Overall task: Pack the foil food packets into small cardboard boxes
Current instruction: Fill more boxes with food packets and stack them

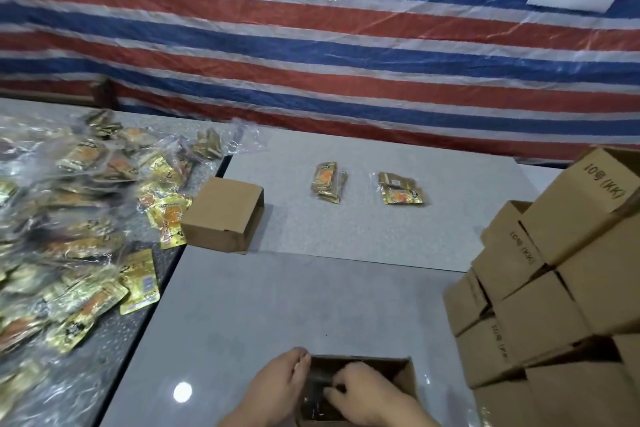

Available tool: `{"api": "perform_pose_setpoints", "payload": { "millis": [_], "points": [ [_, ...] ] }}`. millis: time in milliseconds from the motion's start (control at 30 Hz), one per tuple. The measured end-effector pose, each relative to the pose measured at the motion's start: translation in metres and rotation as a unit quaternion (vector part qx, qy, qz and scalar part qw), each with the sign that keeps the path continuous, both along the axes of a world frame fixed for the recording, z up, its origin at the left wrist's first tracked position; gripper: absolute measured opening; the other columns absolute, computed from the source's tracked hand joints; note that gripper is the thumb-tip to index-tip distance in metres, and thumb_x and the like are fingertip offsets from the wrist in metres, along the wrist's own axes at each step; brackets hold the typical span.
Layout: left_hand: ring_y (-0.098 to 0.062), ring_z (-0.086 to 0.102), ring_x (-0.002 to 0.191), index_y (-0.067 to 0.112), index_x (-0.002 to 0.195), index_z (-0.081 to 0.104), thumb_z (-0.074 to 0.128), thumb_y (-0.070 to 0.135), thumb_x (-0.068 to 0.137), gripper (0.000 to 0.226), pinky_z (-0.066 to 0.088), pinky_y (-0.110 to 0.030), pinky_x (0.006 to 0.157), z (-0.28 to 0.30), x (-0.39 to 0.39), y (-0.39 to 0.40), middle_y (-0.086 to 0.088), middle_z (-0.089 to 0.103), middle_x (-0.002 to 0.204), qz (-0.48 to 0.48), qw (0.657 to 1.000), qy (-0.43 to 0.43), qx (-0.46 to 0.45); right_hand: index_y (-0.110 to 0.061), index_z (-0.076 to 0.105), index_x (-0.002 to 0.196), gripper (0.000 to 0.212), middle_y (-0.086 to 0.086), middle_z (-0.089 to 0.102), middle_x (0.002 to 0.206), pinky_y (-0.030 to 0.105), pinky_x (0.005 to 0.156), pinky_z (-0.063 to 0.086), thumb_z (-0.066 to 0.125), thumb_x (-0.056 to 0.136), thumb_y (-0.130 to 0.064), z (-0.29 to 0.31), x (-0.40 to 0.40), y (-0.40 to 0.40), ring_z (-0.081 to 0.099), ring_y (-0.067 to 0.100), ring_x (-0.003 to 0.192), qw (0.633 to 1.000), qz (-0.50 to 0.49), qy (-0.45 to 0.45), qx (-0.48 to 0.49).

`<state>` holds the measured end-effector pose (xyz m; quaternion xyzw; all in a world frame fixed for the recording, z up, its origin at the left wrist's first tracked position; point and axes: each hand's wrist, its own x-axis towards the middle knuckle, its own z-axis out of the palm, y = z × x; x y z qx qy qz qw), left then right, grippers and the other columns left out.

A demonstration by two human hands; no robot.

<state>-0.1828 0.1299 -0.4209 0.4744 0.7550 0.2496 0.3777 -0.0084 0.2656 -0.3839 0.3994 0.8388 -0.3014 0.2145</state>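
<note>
A small open cardboard box [403, 374] stands at the near edge of the grey table [277, 305], with dark contents that I cannot make out clearly. My left hand [277, 388] lies with straight fingers against the box's left wall. My right hand [360, 395] reaches into the box, its fingers curled over foil packets [313, 407] inside. Two small stacks of gold foil packets lie farther back: one [327, 182] in the middle and one [401, 189] to its right.
A heap of gold packets in clear plastic bags [69, 218] covers the left table. Another small box [225, 215] lies on its side beside the heap. Several stacked cardboard boxes [554, 288] rise at the right. A striped tarp [311, 62] with paper signs closes the back.
</note>
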Motion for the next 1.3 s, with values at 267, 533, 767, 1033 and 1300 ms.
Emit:
{"api": "perform_pose_setpoints", "payload": {
  "millis": [267,533,767,1033,1300],
  "points": [
    [-0.008,0.059,0.089,0.035,0.105,0.053,0.035,0.047,0.100,0.023,0.046,-0.026,0.080,0.000,0.011,-0.012,0.013,0.061,0.092,0.020,0.999,0.035,0.002,-0.018,0.030,0.155,0.054,0.009,0.034,0.158,0.022,0.106,0.024,0.024,0.107,-0.041,-0.039,-0.024,-0.057,0.037,0.005,0.138,0.983,0.030,-0.045,-0.174],
    [-0.009,0.051,0.125,0.024,0.139,0.047,0.035,0.051,0.100,0.049,0.037,-0.025,0.105,0.012,0.002,0.014,0.004,0.056,0.136,0.013,1.000,0.001,-0.018,-0.021,0.067,0.082,0.041,-0.003,0.071,0.085,0.025,0.072,0.050,0.046,0.097,-0.053,0.026,-0.007,-0.020,0.067,0.012,0.079,0.972,-0.111,0.061,-0.197],
    [-0.020,0.048,0.130,0.014,0.141,0.045,0.040,0.040,0.101,0.048,0.035,-0.029,0.105,0.037,-0.004,0.159,-0.005,0.050,0.143,-0.036,0.990,0.114,0.078,-0.021,0.065,0.081,0.019,-0.010,0.064,0.077,0.019,0.065,0.044,0.053,0.096,-0.024,0.039,-0.003,0.104,0.060,0.010,0.076,0.901,-0.337,0.272,0.033],
    [-0.032,0.051,0.119,0.009,0.134,0.043,0.041,0.037,0.100,0.044,0.042,-0.041,0.096,-0.011,0.006,0.355,-0.013,0.052,0.133,-0.170,0.942,0.288,0.035,-0.008,0.057,0.129,0.033,0.008,0.056,0.130,0.028,0.099,0.038,0.052,0.099,-0.021,-0.068,-0.009,0.220,0.053,0.022,0.123,0.874,-0.395,0.270,0.084],
    [-0.030,0.049,0.116,0.009,0.129,0.041,0.050,0.036,0.096,0.044,0.041,-0.041,0.090,-0.085,0.016,0.487,-0.012,0.050,0.127,-0.214,0.900,0.372,0.077,-0.009,0.037,0.150,0.062,0.005,0.027,0.160,0.022,0.120,0.015,0.058,0.096,-0.031,-0.163,0.002,0.244,0.022,0.017,0.149,0.892,-0.338,0.253,0.160]
  ]
}}
